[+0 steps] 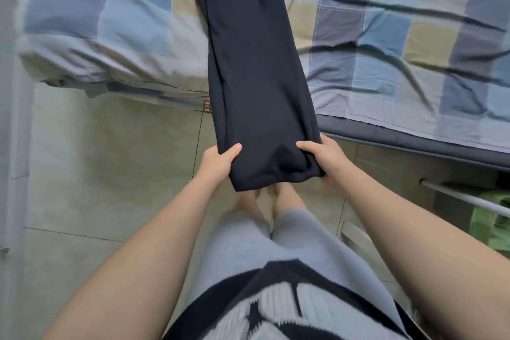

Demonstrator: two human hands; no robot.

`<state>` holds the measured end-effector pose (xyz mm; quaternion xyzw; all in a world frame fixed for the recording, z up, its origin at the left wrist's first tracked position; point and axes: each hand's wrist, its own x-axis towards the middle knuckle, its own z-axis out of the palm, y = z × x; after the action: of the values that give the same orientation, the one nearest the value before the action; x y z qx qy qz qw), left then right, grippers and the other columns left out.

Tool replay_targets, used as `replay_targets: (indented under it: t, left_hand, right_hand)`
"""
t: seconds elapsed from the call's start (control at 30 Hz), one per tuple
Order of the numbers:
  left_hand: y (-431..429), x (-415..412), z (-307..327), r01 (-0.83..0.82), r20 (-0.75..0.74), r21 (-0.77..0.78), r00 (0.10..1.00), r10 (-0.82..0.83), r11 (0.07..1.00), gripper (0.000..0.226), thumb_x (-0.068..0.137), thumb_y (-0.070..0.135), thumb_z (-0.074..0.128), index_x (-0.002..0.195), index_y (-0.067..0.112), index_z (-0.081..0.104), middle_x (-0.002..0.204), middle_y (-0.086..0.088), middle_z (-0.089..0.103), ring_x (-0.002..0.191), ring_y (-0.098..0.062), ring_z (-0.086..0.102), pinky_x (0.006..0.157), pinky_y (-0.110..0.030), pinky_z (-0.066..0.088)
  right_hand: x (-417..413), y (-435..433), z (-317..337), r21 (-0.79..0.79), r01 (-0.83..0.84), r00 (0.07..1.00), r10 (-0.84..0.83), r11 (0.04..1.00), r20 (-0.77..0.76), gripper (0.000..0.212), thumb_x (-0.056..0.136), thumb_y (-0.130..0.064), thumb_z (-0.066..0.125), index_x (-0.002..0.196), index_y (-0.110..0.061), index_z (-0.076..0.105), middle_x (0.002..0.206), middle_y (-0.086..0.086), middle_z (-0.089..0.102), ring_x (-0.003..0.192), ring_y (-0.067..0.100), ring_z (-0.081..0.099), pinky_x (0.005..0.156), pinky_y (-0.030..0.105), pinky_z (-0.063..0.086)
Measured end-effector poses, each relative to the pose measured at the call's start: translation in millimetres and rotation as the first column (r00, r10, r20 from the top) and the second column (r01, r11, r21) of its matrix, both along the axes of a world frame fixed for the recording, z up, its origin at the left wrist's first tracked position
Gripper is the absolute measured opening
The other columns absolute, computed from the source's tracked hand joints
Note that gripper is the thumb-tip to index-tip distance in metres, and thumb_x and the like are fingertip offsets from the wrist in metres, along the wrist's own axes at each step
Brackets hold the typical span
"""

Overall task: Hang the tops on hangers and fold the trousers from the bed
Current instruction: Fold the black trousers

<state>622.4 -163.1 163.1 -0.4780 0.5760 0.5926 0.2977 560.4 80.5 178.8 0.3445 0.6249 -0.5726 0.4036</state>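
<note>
Both hands clamp the near end of dark navy trousers (256,63), left hand (218,164) and right hand (323,159) at opposite corners, the garment's length running straight away from them onto the patchwork bed (400,44)

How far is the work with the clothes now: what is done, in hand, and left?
Done: the dark trousers seem laid leg on leg, stretched along the bed. In hand: the left hand and right hand each hold a corner of the near end, past the bed edge. Left: the crosswise folds; none shows yet. No tops or hangers show, so that part cannot be judged.
</note>
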Motion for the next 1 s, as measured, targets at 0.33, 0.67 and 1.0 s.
replay_targets:
  t: [0.33, 0.67, 1.0]
  left_hand:
    - [-33.9, 17.0, 106.8, -0.286, 0.092, 0.179, 0.958, 0.273, 0.941, 0.033, 0.091, 0.04, 0.072, 0.116, 0.02, 0.065, 0.104, 0.002, 0.077, 0.094, -0.019, 0.072, 0.06, -0.028, 0.055]
    - [-30.2, 76.7, 163.4, -0.288, 0.062, 0.211, 0.958, 0.281, 0.934, 0.034, 0.091, 0.034, 0.071, 0.118, 0.014, 0.063, 0.11, -0.008, 0.071, 0.095, -0.023, 0.067, 0.07, -0.033, 0.05]
    - [5.1, 204.2, 176.2, -0.264, 0.124, 0.17, 0.962, 0.245, 0.949, 0.021, 0.091, 0.028, 0.069, 0.108, 0.017, 0.062, 0.097, -0.003, 0.062, 0.085, -0.022, 0.06, 0.07, -0.03, 0.044]
  right_hand:
    - [24.7, -28.5, 113.9, -0.173, 0.393, 0.919, -0.379, 0.903, 0.112, 0.029, 0.092, -0.008, 0.064, 0.121, -0.011, 0.065, 0.116, 0.009, 0.072, 0.1, 0.024, 0.068, 0.085, 0.037, 0.056]
    - [76.7, -15.9, 178.3, -0.229, 0.404, 0.914, -0.4, 0.886, 0.064, 0.028, 0.092, -0.001, 0.061, 0.12, -0.007, 0.062, 0.106, 0.01, 0.07, 0.093, 0.024, 0.066, 0.084, 0.038, 0.055]
    - [204.2, 21.6, 184.9, -0.216, 0.391, 0.92, -0.385, 0.895, 0.073, 0.03, 0.09, 0.001, 0.061, 0.119, -0.009, 0.061, 0.109, 0.012, 0.07, 0.089, 0.026, 0.066, 0.069, 0.035, 0.056]
